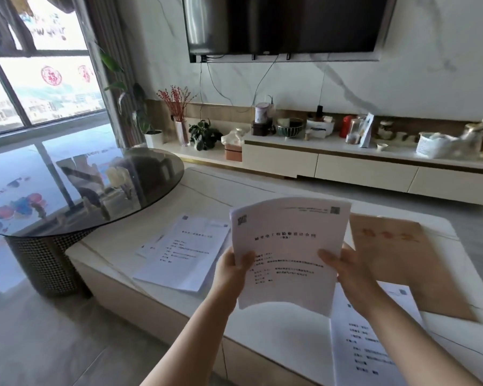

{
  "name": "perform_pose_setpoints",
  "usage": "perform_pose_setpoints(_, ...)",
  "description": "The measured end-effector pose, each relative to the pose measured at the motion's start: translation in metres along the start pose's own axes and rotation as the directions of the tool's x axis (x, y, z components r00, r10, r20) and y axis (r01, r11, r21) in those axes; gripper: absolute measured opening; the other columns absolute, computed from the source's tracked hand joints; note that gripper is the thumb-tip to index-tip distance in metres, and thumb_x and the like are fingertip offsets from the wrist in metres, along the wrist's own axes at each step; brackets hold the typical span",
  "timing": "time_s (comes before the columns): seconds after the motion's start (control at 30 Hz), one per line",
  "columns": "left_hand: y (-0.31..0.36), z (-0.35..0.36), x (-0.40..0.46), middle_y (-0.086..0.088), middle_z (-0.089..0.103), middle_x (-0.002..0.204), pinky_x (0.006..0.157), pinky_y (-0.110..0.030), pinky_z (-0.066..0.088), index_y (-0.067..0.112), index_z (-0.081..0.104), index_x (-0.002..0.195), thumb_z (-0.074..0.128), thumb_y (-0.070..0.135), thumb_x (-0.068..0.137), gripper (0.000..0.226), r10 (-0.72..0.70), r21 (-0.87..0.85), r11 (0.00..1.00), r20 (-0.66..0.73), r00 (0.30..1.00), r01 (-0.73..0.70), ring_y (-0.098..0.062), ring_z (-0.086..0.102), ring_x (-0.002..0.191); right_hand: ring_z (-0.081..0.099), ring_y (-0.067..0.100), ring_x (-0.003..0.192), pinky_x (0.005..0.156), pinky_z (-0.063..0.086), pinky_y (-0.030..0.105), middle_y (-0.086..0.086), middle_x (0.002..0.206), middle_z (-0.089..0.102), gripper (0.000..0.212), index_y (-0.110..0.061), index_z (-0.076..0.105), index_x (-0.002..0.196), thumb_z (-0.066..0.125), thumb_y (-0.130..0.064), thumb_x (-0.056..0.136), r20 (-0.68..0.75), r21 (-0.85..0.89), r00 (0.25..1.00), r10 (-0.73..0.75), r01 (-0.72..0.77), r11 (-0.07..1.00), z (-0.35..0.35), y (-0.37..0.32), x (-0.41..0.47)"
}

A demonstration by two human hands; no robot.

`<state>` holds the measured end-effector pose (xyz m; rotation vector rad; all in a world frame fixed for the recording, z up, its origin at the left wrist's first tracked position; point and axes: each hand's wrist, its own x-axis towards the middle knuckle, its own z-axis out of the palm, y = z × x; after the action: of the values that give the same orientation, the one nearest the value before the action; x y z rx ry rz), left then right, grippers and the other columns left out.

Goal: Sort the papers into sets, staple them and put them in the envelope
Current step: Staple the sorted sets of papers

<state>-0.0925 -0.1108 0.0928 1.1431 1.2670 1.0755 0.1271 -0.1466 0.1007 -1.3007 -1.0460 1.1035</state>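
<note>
I hold a stack of printed white papers (287, 246) up in the air above the white coffee table (117, 246). My left hand (232, 270) grips its lower left edge, and my right hand (343, 270) grips its lower right edge. A second set of papers (184, 252) lies on the table to the left. A third set (374, 341) lies near the front right, partly under my right arm. A brown envelope (402, 263) with red characters lies flat at the right, partly hidden behind the held stack. No stapler is in view.
A round dark glass table (76, 190) overlaps the white table's left end. Behind runs a long TV cabinet (346, 162) crowded with jars, bowls and plants, under a wall-mounted TV (285, 23). A large window is at the left. Tiled floor surrounds the table.
</note>
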Motion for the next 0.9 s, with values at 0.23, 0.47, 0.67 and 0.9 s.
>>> perform_pose_setpoints(0.23,-0.020,0.014,0.013,-0.004,0.065,0.102,0.082,-0.045,0.055,0.021,0.052,0.110,0.056,0.031,0.094,0.019,0.053,0.068,0.996,-0.058,0.997,-0.049,-0.022,0.064,0.093,0.068,0.012,0.090,0.070,0.050,0.019,-0.002,0.100,0.072,0.022,-0.015,0.061,0.113,0.056,-0.008,0.092,-0.067,0.033,0.996,0.064,-0.062,0.997,0.003,0.041,0.004)
perform_pose_setpoints(0.47,-0.029,0.010,0.026,-0.006,0.067,0.104,0.080,-0.040,0.056,0.021,0.054,0.106,0.055,0.032,0.095,0.015,0.024,0.045,0.999,0.000,1.000,-0.024,-0.021,0.066,0.094,0.067,0.018,0.098,0.087,0.051,0.036,-0.002,0.103,0.073,0.024,-0.021,0.061,0.113,0.060,-0.012,0.090,-0.071,0.024,0.995,0.069,-0.067,0.997,0.002,0.053,0.012)
perform_pose_setpoints(0.67,-0.025,0.018,0.031,-0.007,0.068,0.102,0.082,-0.045,0.056,0.025,0.056,0.102,0.058,0.024,0.094,0.008,0.028,-0.028,0.999,-0.045,0.999,-0.030,-0.024,0.067,0.092,0.066,0.018,0.091,0.081,0.051,0.034,0.000,0.099,0.071,0.016,-0.022,0.062,0.101,0.059,-0.009,0.092,-0.143,-0.082,0.986,0.084,-0.097,0.992,-0.004,0.044,0.018)
perform_pose_setpoints(0.9,-0.028,0.044,0.017,-0.011,0.068,0.095,0.078,-0.049,0.057,0.017,0.056,0.093,0.055,0.029,0.095,0.012,-0.011,-0.006,1.000,-0.044,0.999,0.011,-0.028,0.067,0.085,0.067,0.026,0.091,0.087,0.054,0.043,0.009,0.100,0.070,0.017,-0.010,0.062,0.107,0.060,-0.007,0.090,-0.169,-0.167,0.969,0.179,-0.207,0.964,-0.024,0.038,0.011)
